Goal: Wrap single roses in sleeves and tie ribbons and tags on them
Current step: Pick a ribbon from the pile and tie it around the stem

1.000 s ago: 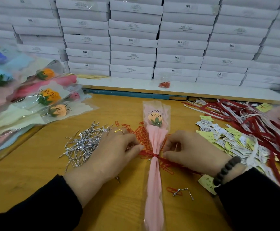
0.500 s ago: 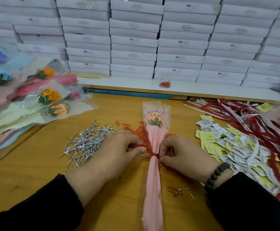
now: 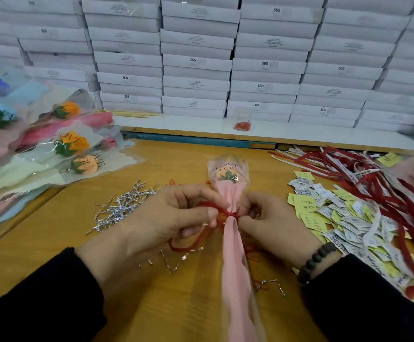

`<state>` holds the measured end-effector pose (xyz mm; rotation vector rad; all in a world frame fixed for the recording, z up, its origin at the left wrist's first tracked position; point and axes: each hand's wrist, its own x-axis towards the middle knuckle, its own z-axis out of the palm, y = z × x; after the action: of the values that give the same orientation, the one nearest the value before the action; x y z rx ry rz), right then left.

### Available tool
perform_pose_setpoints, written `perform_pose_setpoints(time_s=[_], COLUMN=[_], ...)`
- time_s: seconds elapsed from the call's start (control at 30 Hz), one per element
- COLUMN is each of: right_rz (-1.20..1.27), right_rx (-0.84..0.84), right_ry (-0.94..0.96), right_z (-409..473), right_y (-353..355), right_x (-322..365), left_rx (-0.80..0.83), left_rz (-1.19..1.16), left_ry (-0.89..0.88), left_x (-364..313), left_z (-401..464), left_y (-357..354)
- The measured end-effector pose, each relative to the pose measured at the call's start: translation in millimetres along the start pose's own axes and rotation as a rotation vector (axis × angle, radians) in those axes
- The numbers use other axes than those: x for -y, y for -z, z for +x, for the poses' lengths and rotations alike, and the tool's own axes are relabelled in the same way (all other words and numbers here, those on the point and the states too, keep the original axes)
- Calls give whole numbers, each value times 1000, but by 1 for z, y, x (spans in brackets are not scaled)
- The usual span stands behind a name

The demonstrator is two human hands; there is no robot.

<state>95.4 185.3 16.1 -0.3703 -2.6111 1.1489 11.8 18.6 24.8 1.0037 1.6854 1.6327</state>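
The sleeved rose [image 3: 228,174] lies lengthways in the middle of the surface [image 3: 181,304], head toward the far edge. Both hands work at its neck: the left hand [image 3: 176,218] has its fingers curled, pinching the red ribbon [image 3: 230,214], a loose tail trailing under its palm; the right hand [image 3: 272,223] is curled in against the knot, seemingly pinching the other end, though its fingertips are hidden. If either pinch slips before the knot is drawn snug, the ribbon could loosen and the pink sleeve [image 3: 235,267] spring open. Pulling unevenly could slide the tie up onto the bloom. Tags [image 3: 336,213] wait toward the right edge, silver ties [image 3: 124,206] to the left
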Motion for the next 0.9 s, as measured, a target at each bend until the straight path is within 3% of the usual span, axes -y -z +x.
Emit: perform_pose_setpoints(time_s=[0.1, 0.33, 0.43, 0.57, 0.67, 0.77, 0.9], right_rz=[14, 167, 202, 53, 3, 19, 37], right_rx=[-8, -5, 32, 63, 91, 115, 109], right_ry=[-20, -26, 10, 75, 115, 131, 114], right_z=[0, 1, -2, -4, -5, -7, -6], right_y=[0, 2, -4, -14, -17, -21, -22], right_x=[0, 0, 0, 2, 3, 3, 2], left_rx=[21, -292, -389, -502, -580, -654, -522], left_rz=[178, 872, 986, 1049, 988, 630, 214], left_ry=[25, 54, 33, -35, -103, -149, -139], left_x=[-3, 12, 17, 21, 23, 25, 28], left_z=[-1, 6, 9, 13, 14, 17, 19], left_y=[0, -3, -3, -3, -4, -10, -19])
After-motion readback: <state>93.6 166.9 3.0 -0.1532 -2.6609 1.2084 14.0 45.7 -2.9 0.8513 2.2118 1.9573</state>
